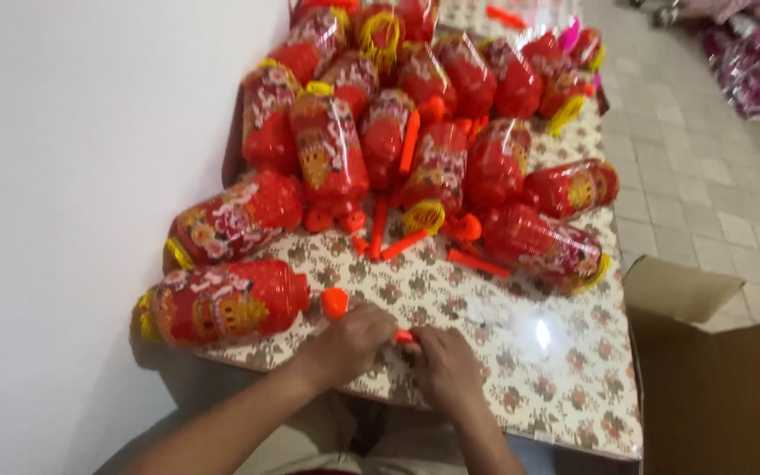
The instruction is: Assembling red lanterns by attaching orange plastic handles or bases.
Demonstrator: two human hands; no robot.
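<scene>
Both hands, left hand point(351, 341) and right hand point(444, 363), pinch a slim bright-orange plastic handle point(403, 336) with a rounded knob end, over the floral desk point(556, 369).

The orange stick point(402, 335) was mostly hidden under the left hand point(354, 341) and the right hand point(444, 365). The lanterns point(380, 31) at the top were cut off by the edge. The cardboard box point(714, 387) was cut off too.

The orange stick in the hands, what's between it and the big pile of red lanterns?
In the head view, mostly bare flowered tablecloth, with a few loose orange sticks lying near the wrapped red lanterns.
</scene>
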